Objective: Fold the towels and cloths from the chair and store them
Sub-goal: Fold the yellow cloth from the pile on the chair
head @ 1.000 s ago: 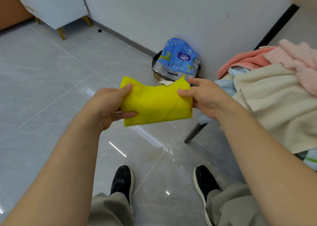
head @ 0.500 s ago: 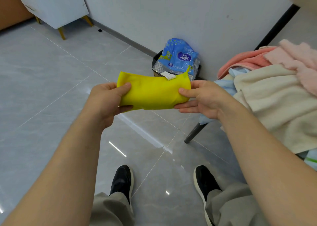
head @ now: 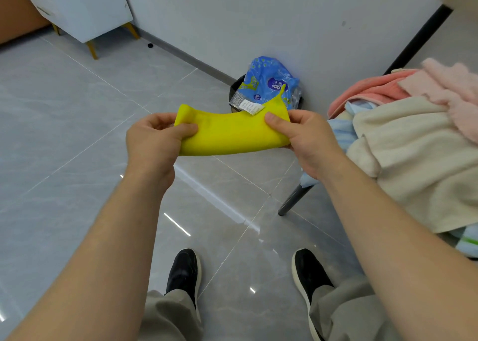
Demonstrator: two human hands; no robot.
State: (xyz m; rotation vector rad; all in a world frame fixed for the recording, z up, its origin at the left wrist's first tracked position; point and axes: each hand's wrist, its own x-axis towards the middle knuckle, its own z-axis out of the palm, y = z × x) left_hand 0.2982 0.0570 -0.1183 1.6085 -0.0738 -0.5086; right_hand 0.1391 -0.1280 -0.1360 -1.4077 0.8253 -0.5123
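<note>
A folded yellow cloth (head: 230,133) with a white label at its top edge hangs stretched in the air between my hands. My left hand (head: 155,144) pinches its left end, thumb on top. Its right end is pinched by my right hand (head: 307,139). To the right stands the chair (head: 292,201), of which only a dark leg shows, piled with a cream towel (head: 413,154), a pink towel (head: 450,92), a coral towel (head: 367,92) and a light blue cloth (head: 341,133).
A black bin with a blue plastic pack (head: 269,82) stands against the grey wall behind the cloth. A white cabinet (head: 77,7) on gold legs stands at the far left. A dark pole (head: 419,38) leans by the chair. Grey tiled floor and my black shoes lie below.
The yellow cloth has been folded over lengthwise into a narrower strip and raised a little. Both hands have shifted their pinch to its ends.
</note>
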